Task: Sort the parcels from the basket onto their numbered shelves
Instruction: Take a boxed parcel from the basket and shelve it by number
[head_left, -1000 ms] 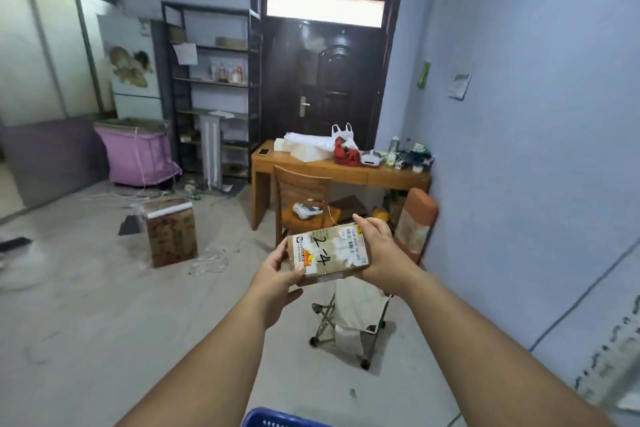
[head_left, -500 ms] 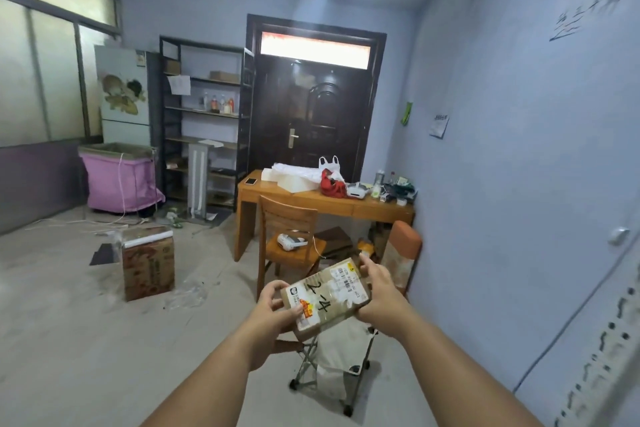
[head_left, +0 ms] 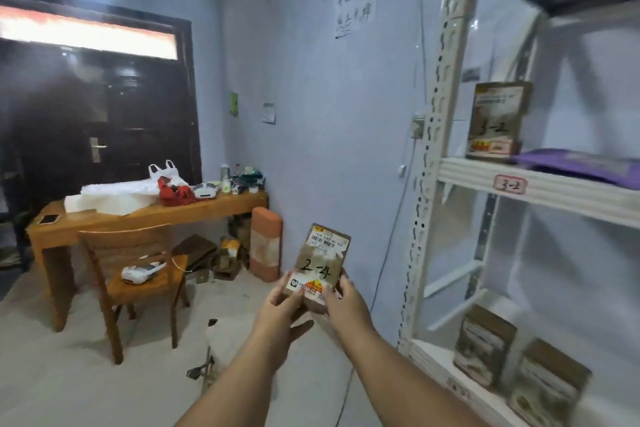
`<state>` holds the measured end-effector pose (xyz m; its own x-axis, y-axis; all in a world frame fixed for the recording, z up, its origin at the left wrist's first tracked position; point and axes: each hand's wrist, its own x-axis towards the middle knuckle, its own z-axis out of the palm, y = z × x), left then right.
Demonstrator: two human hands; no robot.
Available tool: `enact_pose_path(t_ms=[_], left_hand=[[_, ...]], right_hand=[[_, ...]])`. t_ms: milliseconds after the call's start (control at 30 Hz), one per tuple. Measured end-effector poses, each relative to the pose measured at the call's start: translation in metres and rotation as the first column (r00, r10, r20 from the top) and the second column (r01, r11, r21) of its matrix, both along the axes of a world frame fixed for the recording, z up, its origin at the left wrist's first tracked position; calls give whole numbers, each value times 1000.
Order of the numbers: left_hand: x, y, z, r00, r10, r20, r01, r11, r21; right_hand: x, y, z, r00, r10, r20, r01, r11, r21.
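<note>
I see the small brown cardboard parcel (head_left: 320, 267) marked "2-4" in black, with a white printed label at its top and an orange-and-white sticker at its bottom, held upright in the air in front of the pale blue wall. The grip is two hands: the left hand (head_left: 282, 315) pinches the parcel's lower left corner, thumb on the front face, and the right hand (head_left: 346, 302) is curled round its lower right edge, so both are clamped on the parcel. To the right of the grip stands the white slotted-steel shelf rack (head_left: 429, 156). Above and right of the grip, a shelf board carries a small tag reading "3-2" (head_left: 509, 185), and on that board stands an upright brown box marked "3-2" (head_left: 495, 121), just beside a flat purple packet (head_left: 581, 166). Below and right of the grip, on the lower shelf board, two more brown boxes (head_left: 485, 347) stand upright side by side; their markings are too blurred for me to read. To the left of the grip and further back is the wooden worktop (head_left: 145, 215) with white foam sheets, a red bag and small clutter on it, and a wooden chair (head_left: 135, 274) in front of it bearing a white handheld device. Behind the worktop is a dark door (head_left: 97, 114).
</note>
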<state>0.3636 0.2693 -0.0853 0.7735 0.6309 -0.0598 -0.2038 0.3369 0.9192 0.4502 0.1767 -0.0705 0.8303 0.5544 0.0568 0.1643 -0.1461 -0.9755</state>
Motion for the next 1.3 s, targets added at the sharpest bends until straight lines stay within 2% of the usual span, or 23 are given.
enact_pose_path(t_ms=[100,233,333,467,600,733,867,1033,1133,1300], left_hand=[[6,-43,6,989,-144,-34,145,989,35],[10,-123,15,948,-310,-73,317,941,122],[9,-200,29,872,-483,-86,490,848,202],[1,-309,42,770,-634,-70,617,712,334],[-18,-429,70,699,-714,-38,630,590,505],[-45,-549,96,581,-811,-77,659,412,629],[-75,-656,114,495,-865,-86,657,307,689],[-113,-772,160,332,-942,-45,633,187,751],[-121,-833,207,279,-960,-4,613,175,770],[-107,-908,297,254,-955,155,450,259,855]], right_hand=[[-8,-56,9,978,-202,51,204,978,-46],[-21,-157,26,920,-389,54,391,919,-51],[-41,-245,38,850,-527,12,527,850,10],[-75,-366,56,746,-665,42,662,746,63],[-113,-483,68,626,-777,72,773,630,74],[-161,-602,83,528,-833,164,842,539,29],[-209,-712,104,436,-875,213,890,454,46],[-265,-831,146,312,-926,211,944,327,41],[-286,-882,197,250,-923,291,949,293,117],[-280,-955,294,96,-884,457,937,235,259]])
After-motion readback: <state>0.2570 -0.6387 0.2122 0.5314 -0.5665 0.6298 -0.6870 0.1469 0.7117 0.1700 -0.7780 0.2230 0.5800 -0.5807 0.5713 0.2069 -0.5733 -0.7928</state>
